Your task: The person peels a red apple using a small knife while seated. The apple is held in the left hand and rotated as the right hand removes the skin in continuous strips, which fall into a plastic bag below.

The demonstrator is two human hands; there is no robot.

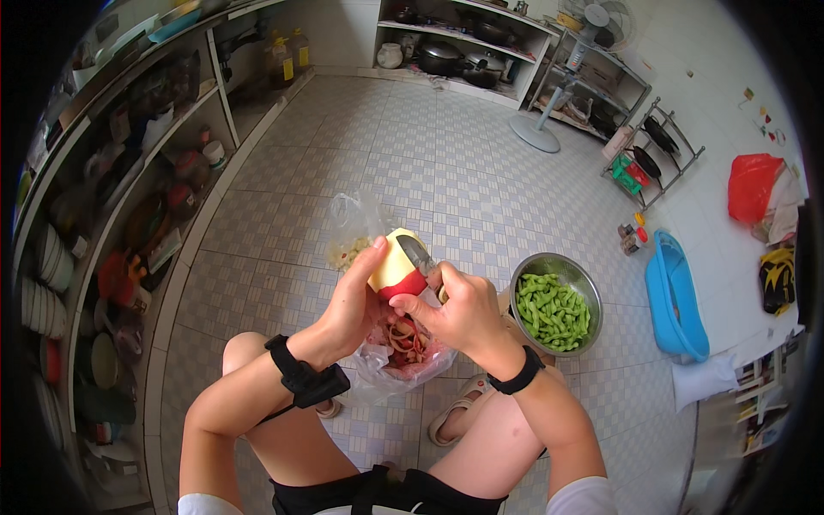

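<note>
A partly peeled apple (390,265) rests in my left hand (347,299), thumb along its side. Pale flesh shows over most of it, and red skin remains on the lower part. My right hand (468,308) grips a small knife (413,250) whose dark blade lies against the apple's right side; the fingers hide its handle. Directly below both hands, a clear plastic bag (380,370) holds red and pale peelings (407,341). Just beyond the apple lies another clear plastic bag (353,215) with small yellowish pieces (351,255) in it.
A perforated metal colander (555,262) of green soybean pods (552,315) stands right of my hands. Farther right are a blue plastic tub (669,302) and spice jars (634,241). Open shelving (164,151) runs along the left; a standing fan (537,133) is at the back.
</note>
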